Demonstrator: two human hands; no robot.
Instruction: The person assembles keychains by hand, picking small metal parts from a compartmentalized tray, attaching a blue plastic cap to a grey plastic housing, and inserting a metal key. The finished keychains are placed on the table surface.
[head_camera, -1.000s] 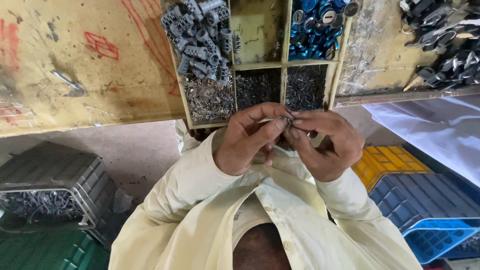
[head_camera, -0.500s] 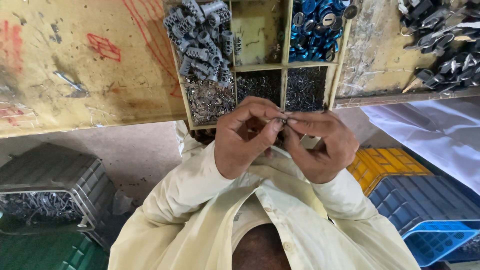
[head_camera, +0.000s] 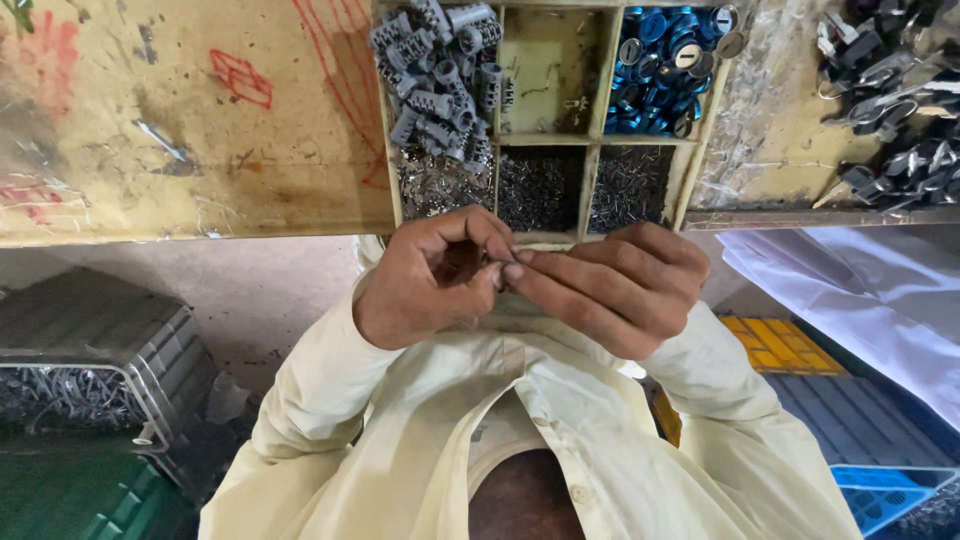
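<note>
The head view looks down on two hands meeting just below a divided parts tray (head_camera: 596, 140) on the worn yellow tabletop (head_camera: 180, 150). The left hand (head_camera: 435, 275) is curled closed, its fingertips pinching a tiny part that is too small and too hidden to identify. The right hand (head_camera: 610, 285) is also bent closed, its fingertips touching the left's at the same spot. The tray's compartments hold grey plastic pieces (head_camera: 440, 70), blue round caps (head_camera: 660, 70) and small metal pins (head_camera: 540, 185).
</note>
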